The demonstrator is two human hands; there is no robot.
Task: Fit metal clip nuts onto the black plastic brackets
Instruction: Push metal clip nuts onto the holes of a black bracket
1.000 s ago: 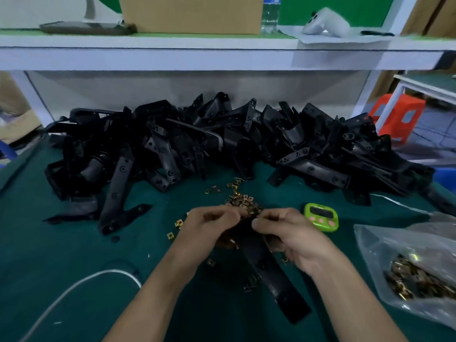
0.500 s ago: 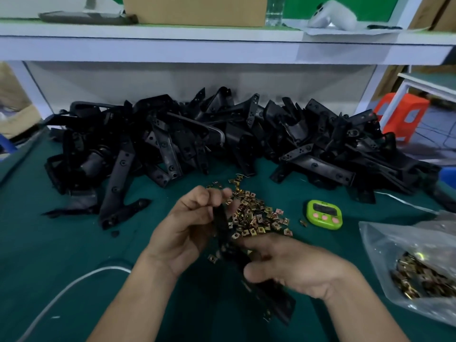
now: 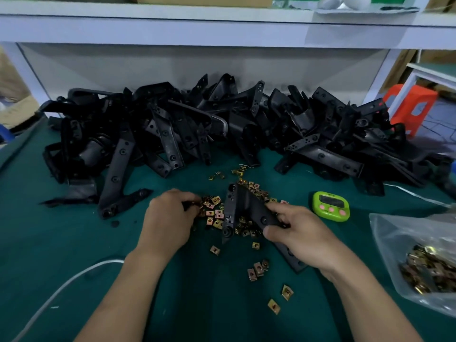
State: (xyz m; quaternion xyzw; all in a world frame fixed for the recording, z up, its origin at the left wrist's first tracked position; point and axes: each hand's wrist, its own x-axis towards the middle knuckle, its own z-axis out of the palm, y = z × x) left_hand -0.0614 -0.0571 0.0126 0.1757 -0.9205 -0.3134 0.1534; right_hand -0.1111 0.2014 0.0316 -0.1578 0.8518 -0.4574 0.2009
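Note:
My right hand grips a black plastic bracket by its long arm, the forked end tilted up over a scatter of brass-coloured clip nuts on the green mat. My left hand has its fingers curled down at the left edge of that scatter; its fingertips are at the nuts, and whether it pinches one is hidden. More loose clip nuts lie nearer me. A long heap of black brackets fills the back of the table.
A green timer sits right of the bracket. A clear plastic bag of clip nuts lies at the right edge. A white cable curves across the mat at the lower left. A white shelf runs overhead behind the heap.
My left hand let go of the bracket's upper end and dropped left onto the clip nuts. My right hand shifted right and turned the bracket, uncovering more of the nut scatter.

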